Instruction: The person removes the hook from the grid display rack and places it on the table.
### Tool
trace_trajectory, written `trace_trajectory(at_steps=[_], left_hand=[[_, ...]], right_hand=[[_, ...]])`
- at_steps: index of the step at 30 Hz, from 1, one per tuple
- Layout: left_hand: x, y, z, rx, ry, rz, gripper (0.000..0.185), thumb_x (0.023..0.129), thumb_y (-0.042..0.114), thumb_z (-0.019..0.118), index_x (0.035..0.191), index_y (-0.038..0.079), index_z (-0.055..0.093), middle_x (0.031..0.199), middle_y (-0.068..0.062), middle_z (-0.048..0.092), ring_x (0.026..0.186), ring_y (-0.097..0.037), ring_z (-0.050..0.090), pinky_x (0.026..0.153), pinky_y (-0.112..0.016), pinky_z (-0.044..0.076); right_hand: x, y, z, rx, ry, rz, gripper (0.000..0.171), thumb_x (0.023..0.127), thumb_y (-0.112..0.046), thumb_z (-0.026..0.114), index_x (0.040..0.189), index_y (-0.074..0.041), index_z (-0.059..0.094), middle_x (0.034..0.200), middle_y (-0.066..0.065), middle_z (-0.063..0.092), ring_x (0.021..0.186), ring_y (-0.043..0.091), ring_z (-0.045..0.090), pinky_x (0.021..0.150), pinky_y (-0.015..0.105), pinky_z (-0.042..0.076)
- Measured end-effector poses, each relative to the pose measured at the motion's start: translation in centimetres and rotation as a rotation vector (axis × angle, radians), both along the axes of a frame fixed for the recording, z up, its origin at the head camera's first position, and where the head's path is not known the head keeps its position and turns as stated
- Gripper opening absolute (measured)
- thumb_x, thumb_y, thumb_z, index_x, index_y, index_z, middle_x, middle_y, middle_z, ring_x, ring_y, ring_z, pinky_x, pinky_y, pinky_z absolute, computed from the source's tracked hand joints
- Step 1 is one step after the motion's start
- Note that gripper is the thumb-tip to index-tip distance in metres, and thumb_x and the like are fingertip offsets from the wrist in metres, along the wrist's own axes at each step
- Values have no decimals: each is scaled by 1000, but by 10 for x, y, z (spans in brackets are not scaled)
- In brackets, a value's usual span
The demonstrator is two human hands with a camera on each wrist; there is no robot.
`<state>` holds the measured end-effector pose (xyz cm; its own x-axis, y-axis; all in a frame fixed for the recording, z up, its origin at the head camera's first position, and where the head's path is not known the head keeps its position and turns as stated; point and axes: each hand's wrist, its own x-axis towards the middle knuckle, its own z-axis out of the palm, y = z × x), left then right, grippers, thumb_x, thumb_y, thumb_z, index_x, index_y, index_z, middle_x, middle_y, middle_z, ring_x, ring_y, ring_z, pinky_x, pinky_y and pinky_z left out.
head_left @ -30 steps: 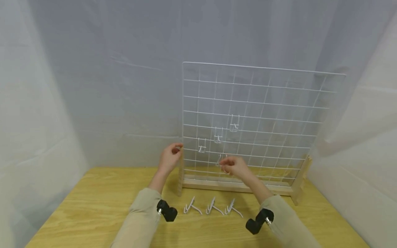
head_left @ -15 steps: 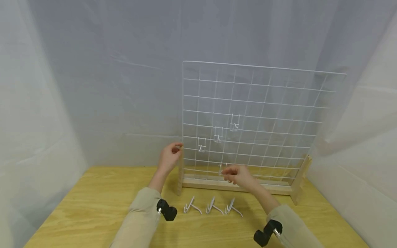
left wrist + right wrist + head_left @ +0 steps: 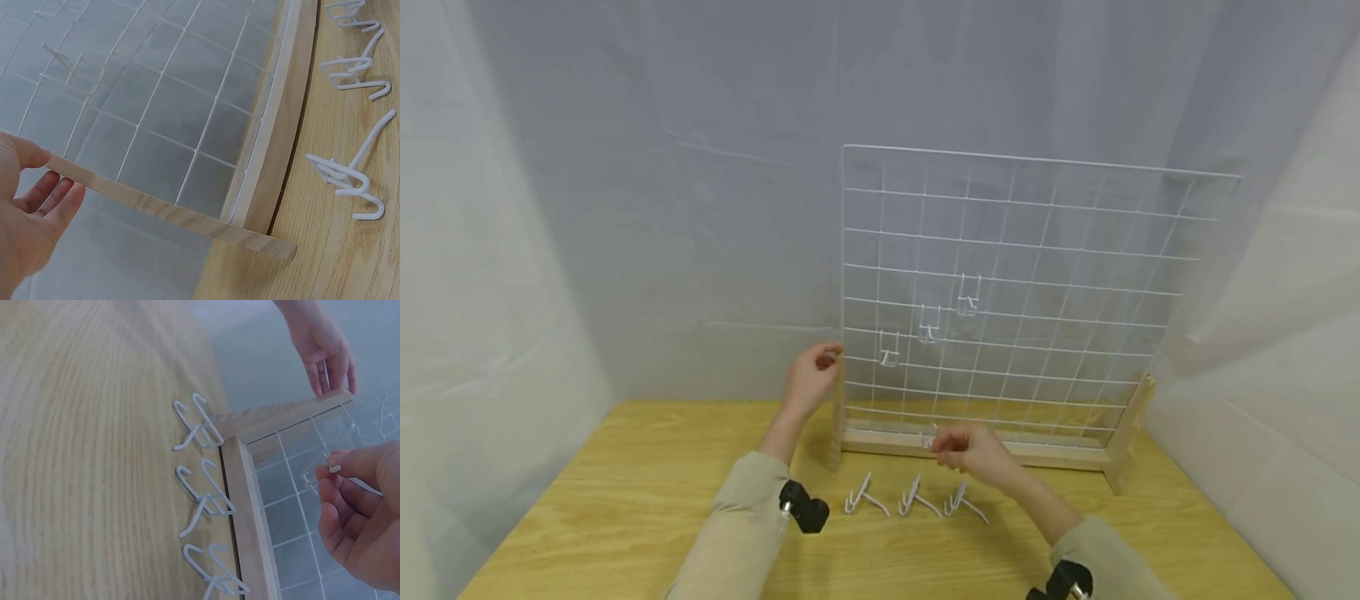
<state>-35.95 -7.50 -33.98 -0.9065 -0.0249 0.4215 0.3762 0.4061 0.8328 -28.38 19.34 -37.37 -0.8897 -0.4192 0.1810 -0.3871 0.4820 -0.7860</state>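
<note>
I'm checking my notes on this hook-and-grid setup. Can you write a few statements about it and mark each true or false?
1. Three white hooks lie on the wooden table. True.
2. The left hand lies flat on the table. False: it holds the grid's wooden side post.
3. The right hand pinches a white hook. True.
4. The wire grid bears no hooks. False: three hang on it.
</note>
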Motion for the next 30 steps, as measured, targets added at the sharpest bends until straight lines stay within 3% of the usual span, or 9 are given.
trace_trajectory(at_steps=[12,19,30], left_hand=[[0,-1,0,19,-8,-2,28,86,1,56,113,-1,62,95,-19,61,92,-31,57,76,-41,47],[0,-1,-1,13,-11,-7,28,86,0,56,113,-2,62,96,-19,61,93,-31,57,77,-41,48],[0,0,1,6,-4,-3,27,86,1,57,113,-1,62,96,-19,61,93,-32,57,78,-42,47]], right_hand=[[10,-13,-18,5,-59,73,11,81,4,61,91,5,62,74,3,58,63,10,51,55,20,44],[14,-23,-30,-53,-90,138,13,79,5,63,92,7,62,76,6,59,63,9,52,55,19,45],[18,-39,-42,40,-59,153,9,76,3,65,85,2,64,74,1,62,60,3,52,52,18,45]])
